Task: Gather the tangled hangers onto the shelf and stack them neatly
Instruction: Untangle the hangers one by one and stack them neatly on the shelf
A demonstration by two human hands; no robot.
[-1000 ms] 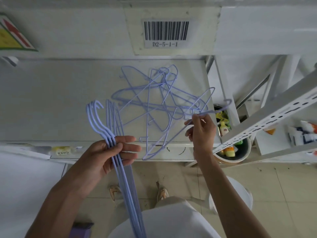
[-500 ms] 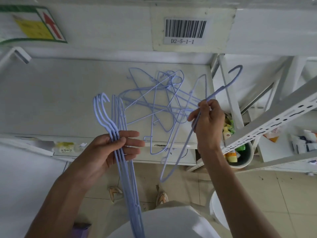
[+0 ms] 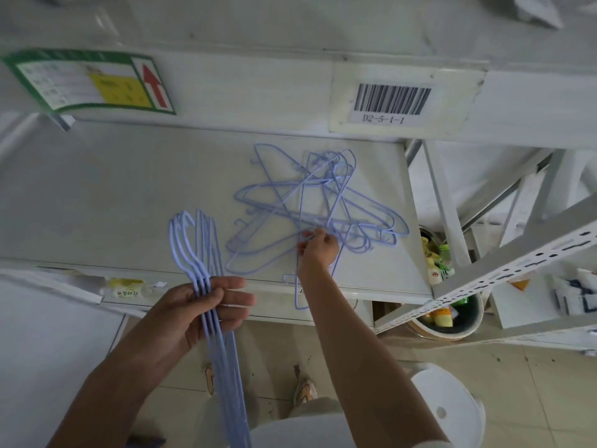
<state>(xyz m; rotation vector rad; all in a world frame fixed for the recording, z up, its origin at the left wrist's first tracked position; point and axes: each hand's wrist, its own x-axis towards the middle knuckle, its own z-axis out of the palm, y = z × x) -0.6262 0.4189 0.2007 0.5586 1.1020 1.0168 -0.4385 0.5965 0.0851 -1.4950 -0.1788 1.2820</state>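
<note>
Left of the tangle, the left hand (image 3: pixel 193 307) grips a bundle of thin lilac wire hangers (image 3: pixel 206 286) by their necks, fingers and thumb curled round them; about 4 hooks line up above the fist, and the bodies hang down past the front edge of the white metal shelf (image 3: pixel 113 195).

The tangle of pale lilac wire hangers (image 3: pixel 310 202) lies flat on that shelf, towards its right end, frames crossed and hooks threaded through each other. 1 frame sticks out over the shelf's front edge.

At the near side of the tangle, the right hand (image 3: pixel 318 250) reaches in, fingertips pinching a wire where several strands cross.

Right of the tangle, beyond the shelf end, a round tub of small bottles (image 3: pixel 445 305) sits lower down.

The risk I see: a straight pull on that pinched wire could snag a hooked neighbour and drag the whole knot towards the edge, spilling hangers to the floor or into the tub. The left-hand bundle could also fan out if that grip loosens.
</note>
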